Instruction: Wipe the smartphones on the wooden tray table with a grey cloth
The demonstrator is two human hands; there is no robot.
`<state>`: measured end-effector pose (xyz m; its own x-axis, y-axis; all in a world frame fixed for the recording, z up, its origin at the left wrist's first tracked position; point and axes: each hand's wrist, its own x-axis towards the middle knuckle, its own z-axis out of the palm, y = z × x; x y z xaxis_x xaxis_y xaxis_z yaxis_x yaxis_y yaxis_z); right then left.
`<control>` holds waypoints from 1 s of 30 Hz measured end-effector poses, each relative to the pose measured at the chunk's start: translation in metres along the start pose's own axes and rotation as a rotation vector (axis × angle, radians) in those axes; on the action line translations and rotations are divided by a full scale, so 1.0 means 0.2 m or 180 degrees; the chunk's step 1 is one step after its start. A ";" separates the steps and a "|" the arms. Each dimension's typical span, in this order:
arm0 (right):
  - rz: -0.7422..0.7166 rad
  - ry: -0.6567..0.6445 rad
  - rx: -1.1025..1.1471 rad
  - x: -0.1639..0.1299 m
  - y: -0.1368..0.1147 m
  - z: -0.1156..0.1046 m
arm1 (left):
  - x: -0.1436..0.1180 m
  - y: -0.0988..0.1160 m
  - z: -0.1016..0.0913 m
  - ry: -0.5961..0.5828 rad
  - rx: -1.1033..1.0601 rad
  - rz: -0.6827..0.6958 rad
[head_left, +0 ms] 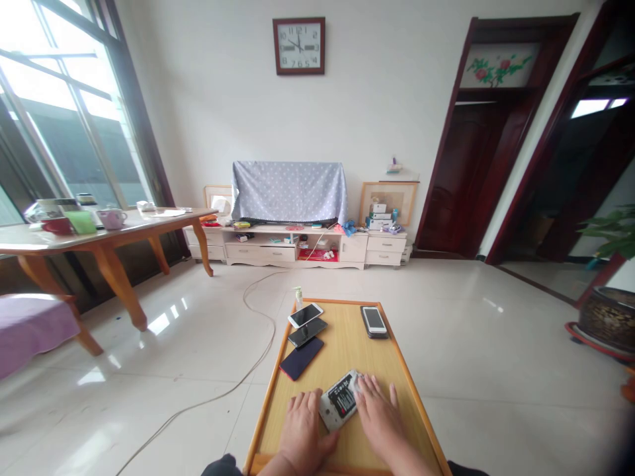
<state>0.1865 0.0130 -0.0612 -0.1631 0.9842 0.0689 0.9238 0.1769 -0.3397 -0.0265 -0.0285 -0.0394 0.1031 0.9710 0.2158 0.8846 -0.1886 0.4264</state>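
Both hands, the left hand (303,430) and right hand (380,418), are bare, forearms unsleeved, no rings or watch visible.

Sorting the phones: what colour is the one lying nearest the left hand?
Dark phone, navy-black with a reddish edge; head view shows it best, ahead of the left hand.

Head camera looks forward and down, near the low table (342,344), room beyond

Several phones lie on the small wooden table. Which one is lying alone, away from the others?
The white-framed phone near the table's far right edge. The other three closed phones lie in a row along the far left edge, and the opened phone is between both hands.
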 end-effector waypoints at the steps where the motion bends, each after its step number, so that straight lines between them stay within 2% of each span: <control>1: 0.0020 -0.0021 -0.0029 0.04 -0.02 -0.01 | 0.00 0.00 0.00 -0.0015 -0.0023 0.0000; 5: -0.0160 -0.0108 -0.0007 0.09 -0.18 -0.03 | -0.01 0.01 -0.01 0.0009 0.0002 0.0021; 10: -0.0867 -0.0251 0.0372 -0.07 -0.31 0.03 | -0.01 0.01 -0.02 -0.0035 0.0178 0.0037; 13: -0.0912 -0.0312 0.0408 -0.19 -0.28 0.06 | -0.01 0.01 -0.03 -0.0079 0.0214 -0.0006; 16: -0.0824 -0.0309 0.0346 -0.23 -0.19 0.04 | -0.01 0.02 -0.03 -0.0077 0.0216 0.0034; 22: -0.0083 -0.0189 0.0111 -0.11 0.00 -0.07 | 0.00 0.03 0.01 0.0022 0.0239 0.0181; 26: -0.0065 -0.0176 0.0043 -0.08 0.00 -0.07 | 0.01 0.03 0.04 0.0018 0.0311 0.0205; 30: -0.0297 -0.0156 0.0129 -0.18 -0.02 -0.04 | 0.02 0.04 0.04 -0.0050 0.0466 0.0247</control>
<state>0.1903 -0.0228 -0.0547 -0.2654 0.9625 0.0562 0.8891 0.2669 -0.3717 -0.0145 -0.0245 -0.0421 0.1799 0.9567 0.2287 0.9304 -0.2410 0.2762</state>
